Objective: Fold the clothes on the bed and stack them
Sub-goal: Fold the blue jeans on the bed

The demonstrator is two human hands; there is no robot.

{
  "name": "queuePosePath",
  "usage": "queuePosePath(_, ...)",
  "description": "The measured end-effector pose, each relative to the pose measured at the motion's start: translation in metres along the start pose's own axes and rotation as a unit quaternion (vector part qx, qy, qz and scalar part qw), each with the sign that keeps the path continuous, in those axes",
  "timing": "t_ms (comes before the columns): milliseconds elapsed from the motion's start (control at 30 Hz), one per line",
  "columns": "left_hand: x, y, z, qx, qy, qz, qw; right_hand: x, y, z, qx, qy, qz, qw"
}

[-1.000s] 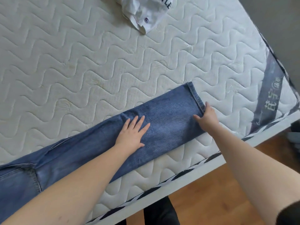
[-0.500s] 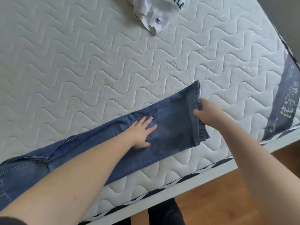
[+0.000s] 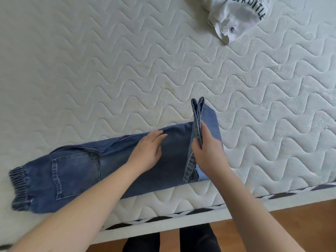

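1. A pair of blue jeans point(image 3: 116, 171) lies flat along the near edge of a bare quilted mattress point(image 3: 109, 73), with the elastic waistband at the left end and a back pocket facing up.
2. The left hand point(image 3: 147, 153) rests palm down on the middle of the jeans. Its fingers point(image 3: 158, 136) are straight and close together, pressing the denim against the mattress.
3. The right hand point(image 3: 207, 151) grips the leg hems. Its fingers curl round the bunched cuffs, with the thumb on the near side, and the hems stand upright above the leg fabric.
4. The leg end is lifted and turned back toward the left hand, so that a fold of denim rises just to the right of that hand.
5. A crumpled white garment point(image 3: 236, 17) with dark lettering lies at the far side of the mattress, well apart from the jeans.
6. A black-and-white patterned trim runs along the mattress's near side. Below it a wooden floor point(image 3: 291, 224) shows, and the person's dark trousers appear at the bottom edge.
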State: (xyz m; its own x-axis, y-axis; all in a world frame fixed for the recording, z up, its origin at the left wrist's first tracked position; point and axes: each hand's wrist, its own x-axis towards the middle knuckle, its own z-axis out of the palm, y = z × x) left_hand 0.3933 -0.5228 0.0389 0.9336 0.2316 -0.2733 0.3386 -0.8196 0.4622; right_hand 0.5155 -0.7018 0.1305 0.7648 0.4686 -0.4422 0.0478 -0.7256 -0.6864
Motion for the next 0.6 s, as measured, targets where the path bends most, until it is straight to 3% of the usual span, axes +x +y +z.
queuePosePath(100,-0.041,-0.048,-0.019,0.069,0.06,-0.079,0.993,-0.004,-0.025,0.042,-0.006,-0.031,-0.007,0.999)
queuePosePath(267,-0.103,-0.115,-0.024,0.128,0.035,-0.199,0.971,-0.015,-0.053,0.115,-0.036,-0.091,0.006,0.995)
queuePosePath(467,-0.147,-0.156,-0.018,0.142,-0.044,-0.181,0.972,-0.034,-0.07,0.185,-0.112,-0.124,0.019,0.986)
queuePosePath(600,-0.154,-0.161,-0.012,0.095,-0.051,-0.177,0.978,-0.039,-0.081,0.227,-0.151,-0.124,0.024,0.98)
